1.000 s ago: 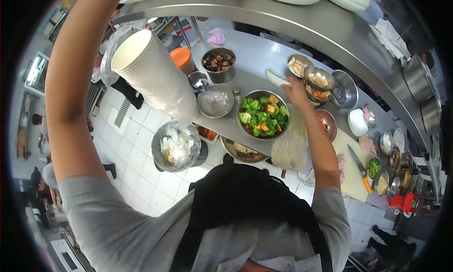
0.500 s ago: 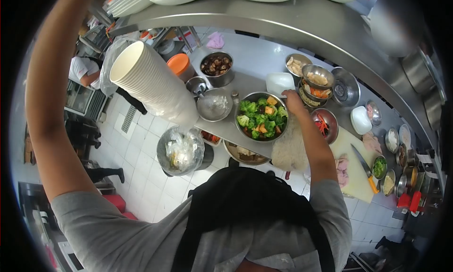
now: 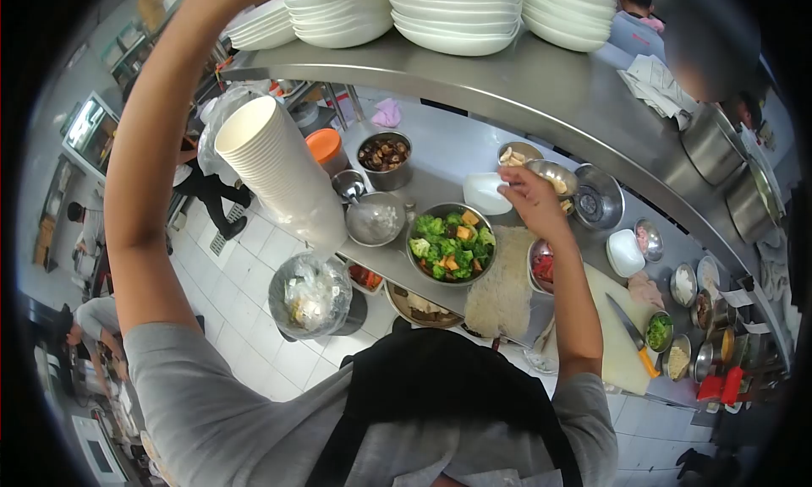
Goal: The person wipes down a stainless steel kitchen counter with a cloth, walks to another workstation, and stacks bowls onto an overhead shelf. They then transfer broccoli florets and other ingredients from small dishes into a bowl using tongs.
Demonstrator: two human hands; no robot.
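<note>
Head view is showing the right hand point(image 3: 537, 202), fingers parted, beside a white bowl point(image 3: 485, 196) on the bench point(image 3: 440, 140); the left hand's grip is lying unseen. The bowl is looking light, stiff; its rim is inviting hold.

A busy commercial kitchen, seen from above through a wide lens that bends straight edges and leaves dark corners. The floor point(image 3: 228, 318) is laid with pale, glossy square tiles and dark joints; at left it has a slotted metal drain point(image 3: 218, 243). A grey worktop point(image 3: 436, 145) runs across the middle and down the right side. Above its far edge, a broad stainless-steel shelf point(image 3: 474, 73) curves across the view. Along the left, a pale grey wall point(image 3: 101, 183) carries a narrow shelf point(image 3: 56, 204). Nearby are a rack point(image 3: 128, 56) and a brightly lit glass panel point(image 3: 89, 123), either window or cabinet. The light is cool and bright, with soft highlights on the steel.
</note>
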